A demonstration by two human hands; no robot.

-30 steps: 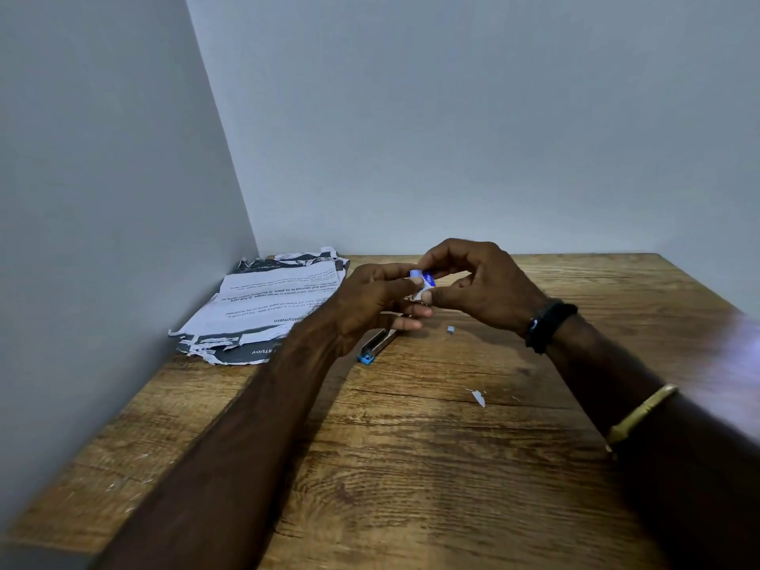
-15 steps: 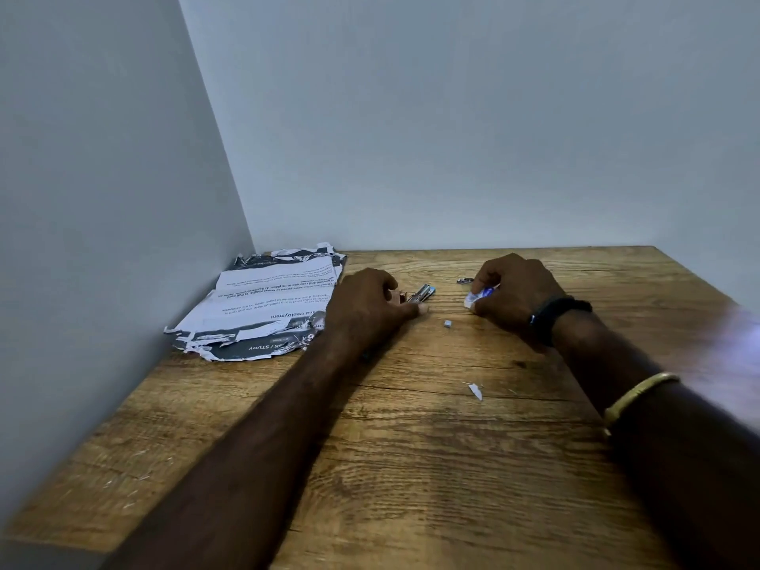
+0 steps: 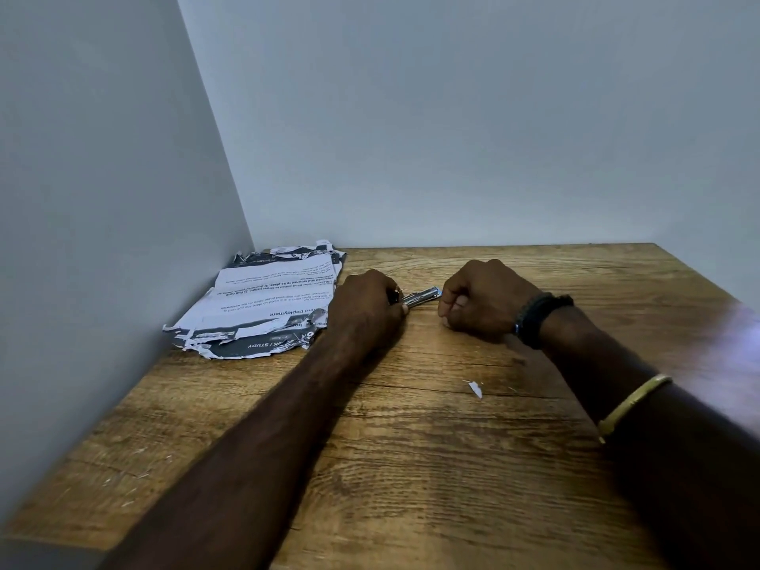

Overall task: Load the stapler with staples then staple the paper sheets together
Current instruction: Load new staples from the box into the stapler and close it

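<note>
Nearest the camera, two bare forearms reach up across the wooden table (image 3: 411, 466) from 6 o'clock, one at each side. The right forearm carries two bands: a gold bangle (image 3: 633, 401) lower down and a black wristband (image 3: 538, 318) at the wrist. One small white paper scrap (image 3: 476, 389) lies alone on the wood between the arms, at about 5 o'clock from the hands.

Farther in, near the middle of the table, both hands rest knuckles-up on the surface. The left hand (image 3: 366, 310) is clenched around the near end of the single stapler (image 3: 421, 297), whose body it mostly hides; only a short, shiny metal length with a bluish tip shows, pointing toward 2 o'clock and lying low over the wood. The right hand (image 3: 485, 302) is curled into a loose fist at the stapler's far tip, fingers folded under; whether it pinches the tip or holds something inside cannot be told. No staples can be made out.

Farthest back, at 10 o'clock from the hands, one ragged stack of paper sheets (image 3: 267, 298) lies in the corner where the two grey walls meet, just beside the left hand. The sheets are white with black print, dark panels and torn edges; their number cannot be counted.
</note>
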